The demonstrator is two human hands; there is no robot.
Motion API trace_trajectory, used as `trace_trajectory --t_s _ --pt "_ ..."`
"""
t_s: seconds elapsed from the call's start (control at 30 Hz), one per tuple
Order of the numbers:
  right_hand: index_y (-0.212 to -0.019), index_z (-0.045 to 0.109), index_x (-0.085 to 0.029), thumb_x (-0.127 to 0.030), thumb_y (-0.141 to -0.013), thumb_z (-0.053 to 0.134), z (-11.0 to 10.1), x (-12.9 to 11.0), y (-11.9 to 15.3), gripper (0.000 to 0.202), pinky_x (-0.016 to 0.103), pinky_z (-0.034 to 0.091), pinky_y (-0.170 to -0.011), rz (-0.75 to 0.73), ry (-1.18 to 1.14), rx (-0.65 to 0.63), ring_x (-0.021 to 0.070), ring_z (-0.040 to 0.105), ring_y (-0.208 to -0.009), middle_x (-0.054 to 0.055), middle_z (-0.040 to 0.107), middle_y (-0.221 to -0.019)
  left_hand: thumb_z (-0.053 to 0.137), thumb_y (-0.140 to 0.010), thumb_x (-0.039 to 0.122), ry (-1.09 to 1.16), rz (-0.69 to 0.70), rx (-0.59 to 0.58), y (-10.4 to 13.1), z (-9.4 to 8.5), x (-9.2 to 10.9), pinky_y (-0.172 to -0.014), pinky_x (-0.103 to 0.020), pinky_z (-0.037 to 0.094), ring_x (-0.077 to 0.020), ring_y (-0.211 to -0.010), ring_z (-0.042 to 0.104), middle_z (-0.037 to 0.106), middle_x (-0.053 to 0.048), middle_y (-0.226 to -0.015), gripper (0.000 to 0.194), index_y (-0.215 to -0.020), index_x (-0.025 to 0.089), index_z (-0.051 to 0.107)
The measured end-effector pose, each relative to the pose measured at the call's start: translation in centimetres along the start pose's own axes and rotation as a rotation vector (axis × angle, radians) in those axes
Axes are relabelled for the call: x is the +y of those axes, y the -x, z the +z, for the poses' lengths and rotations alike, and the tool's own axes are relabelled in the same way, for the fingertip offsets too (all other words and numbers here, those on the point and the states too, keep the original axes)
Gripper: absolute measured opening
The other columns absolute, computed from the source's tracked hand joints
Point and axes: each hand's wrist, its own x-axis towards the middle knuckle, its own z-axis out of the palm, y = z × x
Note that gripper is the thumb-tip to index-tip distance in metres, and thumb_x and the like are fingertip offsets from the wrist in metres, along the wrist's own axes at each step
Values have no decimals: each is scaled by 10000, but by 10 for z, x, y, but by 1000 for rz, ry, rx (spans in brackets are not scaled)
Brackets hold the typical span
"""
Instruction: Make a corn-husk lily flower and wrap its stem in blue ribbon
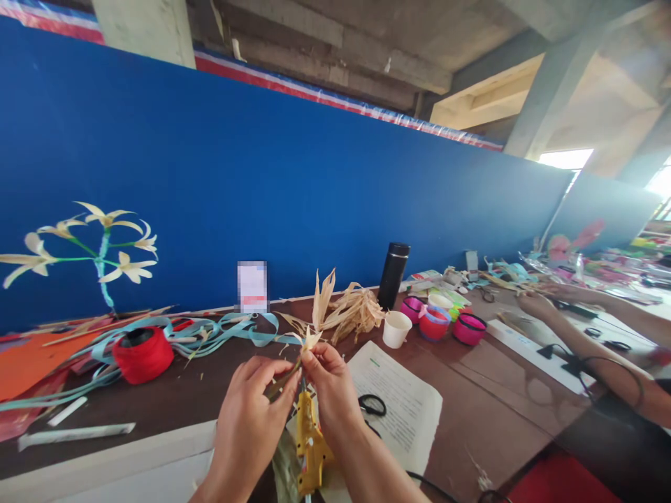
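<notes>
A small pale corn-husk flower [309, 340] is held up over the table between my two hands. My right hand [333, 391] pinches it just below the petals. My left hand [254, 412] is closed on a thin brownish strip [283, 382] that runs toward the flower's base; whether it is stem or loose husk I cannot tell. Under my fingers lies a yellow hot glue gun [309, 447], its nozzle partly hidden by them. Behind the flower is a heap of dried corn husks [356, 312]. Scissors [372, 404] rest on a printed sheet [406, 409] beside my right hand.
A red spool [142, 355] and light-blue ribbon [256, 328] lie left, before a finished husk-flower spray [102, 258]. A paper cup [397, 329], colourful small tubs [469, 328] and a black flask [394, 276] stand right. Farther right, another person's arms [581, 335] reach over a power strip [539, 355].
</notes>
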Motion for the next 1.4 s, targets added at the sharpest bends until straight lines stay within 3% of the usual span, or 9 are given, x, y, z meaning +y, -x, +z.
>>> trace_trajectory --t_s 0.23,0.47,0.6,0.7,0.87,1.17,1.33,1.4 --pt "-725 620 -175 -282 -658 754 2 0 1 185 218 375 -642 -27 7 11 86 489 -621 -39 596 -649 593 -817 285 -197 197 117 2 0 2 -733 -333 411 -194 -775 535 604 -49 -840 136 -905 208 663" --pt "-696 623 -163 -293 -667 745 4 -7 3 181 195 336 -552 -10 50 32 71 448 -555 -33 595 -615 588 -827 222 -379 338 186 10 -7 15 -712 -318 383 -175 -724 524 613 -25 -785 111 -889 235 679" --pt "-717 631 -153 -312 -666 749 5 -9 5 204 190 327 -525 56 8 22 64 448 -527 -1 635 -665 581 -814 181 -450 404 107 16 -4 13 -716 -331 360 -200 -793 533 636 -40 -857 183 -968 237 662" --pt "-718 628 -160 -330 -659 754 4 -7 6 220 198 352 -534 93 -55 11 75 479 -540 7 642 -680 565 -802 138 -501 415 37 16 -3 12 -709 -342 346 -220 -823 524 638 -54 -891 188 -943 223 656" --pt "-722 626 -163 -344 -632 774 4 -5 5 250 203 374 -534 120 -89 32 77 490 -531 4 646 -683 553 -792 116 -538 408 23 14 -1 18 -705 -350 338 -227 -805 515 636 -58 -873 161 -881 207 652" --pt "-709 618 -159 -325 -641 774 2 0 3 238 185 349 -500 106 -149 40 61 446 -498 -25 596 -608 547 -777 104 -543 432 -31 12 0 24 -713 -362 358 -235 -806 526 641 -67 -889 214 -949 189 642" --pt "-723 627 -162 -335 -658 763 -1 4 0 229 187 343 -503 8 -123 85 56 426 -492 -17 614 -637 586 -797 195 -362 426 30 18 -5 23 -730 -337 397 -204 -767 553 647 -51 -862 164 -940 219 661" --pt "-719 632 -161 -340 -665 757 0 2 0 225 187 353 -519 -8 -104 82 55 430 -499 -14 618 -641 597 -799 253 -221 347 79 19 -9 18 -780 -331 417 -202 -805 575 653 -56 -887 216 -1005 233 657"
